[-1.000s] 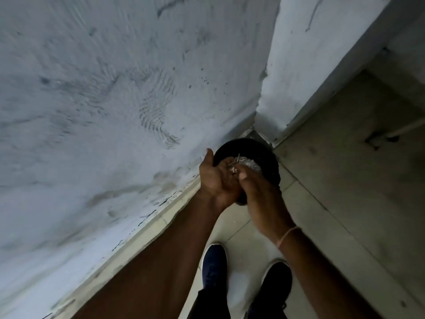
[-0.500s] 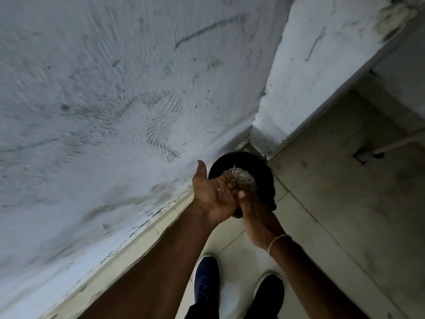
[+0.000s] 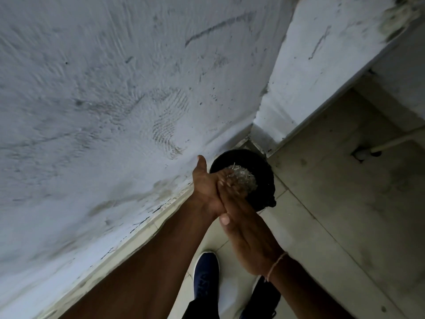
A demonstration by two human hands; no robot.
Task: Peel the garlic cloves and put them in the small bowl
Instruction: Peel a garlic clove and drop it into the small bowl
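Observation:
I stand over a round black bin [image 3: 264, 165] on the floor in the wall corner. Pale, dry garlic skins [image 3: 245, 178] lie heaped inside it. My left hand [image 3: 205, 183] is stretched out flat over the bin's near rim, palm turned inward and thumb pointing up. My right hand [image 3: 249, 238] lies flat against the left palm, with its fingertips reaching over the bin; they are blurred. Neither hand holds anything that I can make out. No garlic cloves and no small bowl are in view.
A rough white wall [image 3: 115, 100] fills the left side, with a pillar [image 3: 299, 77] behind the bin. Beige floor tiles [image 3: 345, 215] spread to the right, where a thin white pipe [image 3: 391, 143] runs. My two dark shoes [image 3: 205, 275] stand below the hands.
My right hand has flattened and slid back along the left palm towards me. The view has shifted slightly, so the bin now sits a little higher.

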